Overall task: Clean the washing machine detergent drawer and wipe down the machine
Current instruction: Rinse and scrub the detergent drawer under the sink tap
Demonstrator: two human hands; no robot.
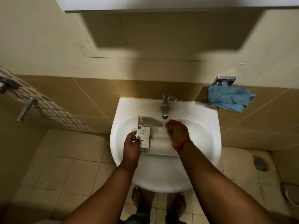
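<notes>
A white plastic detergent drawer (pixel 146 138) lies across the bowl of a white washbasin (pixel 202 136). My left hand (pixel 131 143) grips its left end, fingers curled round the edge. My right hand (pixel 177 135) sits over the drawer's right part, under the spout of the chrome tap (pixel 165 105), fingers bent down onto the plastic; its fingertips are hidden. That part of the drawer is blurred. A blue cloth (pixel 229 98) lies on the tiled ledge to the right of the basin.
A chrome fitting (pixel 224 80) is fixed to the wall above the cloth. At left, a metal lever handle (pixel 25 108) juts from a patterned tile strip. A floor drain (pixel 261 163) lies at right, and my bare feet (pixel 137 196) stand under the basin.
</notes>
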